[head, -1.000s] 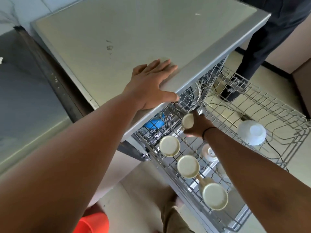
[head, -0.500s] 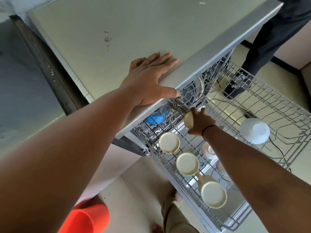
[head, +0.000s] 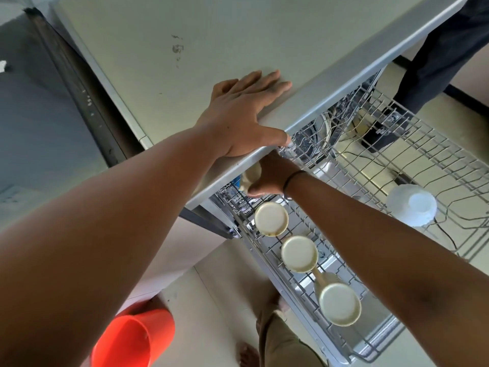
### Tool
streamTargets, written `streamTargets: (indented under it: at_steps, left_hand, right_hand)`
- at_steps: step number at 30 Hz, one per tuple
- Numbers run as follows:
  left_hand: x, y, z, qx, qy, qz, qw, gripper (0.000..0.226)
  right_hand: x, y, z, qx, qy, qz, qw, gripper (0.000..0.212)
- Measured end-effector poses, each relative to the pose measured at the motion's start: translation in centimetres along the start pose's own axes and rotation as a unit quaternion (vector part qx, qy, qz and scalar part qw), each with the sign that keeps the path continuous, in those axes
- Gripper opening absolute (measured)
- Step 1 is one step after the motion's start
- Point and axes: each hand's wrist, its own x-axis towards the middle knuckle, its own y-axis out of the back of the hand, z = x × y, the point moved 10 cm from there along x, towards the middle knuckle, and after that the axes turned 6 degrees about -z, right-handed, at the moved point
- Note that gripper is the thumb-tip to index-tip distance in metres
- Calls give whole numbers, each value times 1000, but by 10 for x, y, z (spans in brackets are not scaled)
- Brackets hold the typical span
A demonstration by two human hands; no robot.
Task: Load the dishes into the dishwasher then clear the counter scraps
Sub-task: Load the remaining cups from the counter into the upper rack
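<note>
My left hand lies flat on the grey top of the dishwasher, thumb hooked over its front edge. Below that edge my right hand grips a cream cup at the inner end of the pulled-out upper rack; the cup is partly hidden under the edge. Three more cream cups stand upside down in a row along the rack's near side: one, a second, a third. A white bowl sits upside down on the rack's right side.
An orange bucket stands on the floor at the lower left. Another person's dark trouser leg and shoe are behind the rack at the upper right. A dark counter adjoins the dishwasher on the left. My own foot is below.
My right hand has carried the cream cup further in along the rack, now partly under the dishwasher's front edge. My left hand stays flat on the top.
</note>
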Motion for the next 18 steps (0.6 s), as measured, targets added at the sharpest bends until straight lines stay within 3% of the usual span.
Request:
streamTargets:
  at_steps: [5, 9, 13, 18]
  left_hand:
    - [1, -1, -1, -1, -1, 4, 1000, 93]
    - [1, -2, -1, -8, -4, 6, 1000, 92]
    - [1, -2, -2, -11, -7, 9, 1000, 91]
    - [0, -2, -2, -5, -3, 5, 1000, 94]
  right_hand:
    - [29, -33, -22, -138, 9, -69, 988, 74]
    - [38, -56, -26, -199, 33, -96, 975, 94]
    - [39, -60, -12, -121, 6, -150, 981, 120]
    - [17, -37, -1, -19, 32, -78, 996, 112]
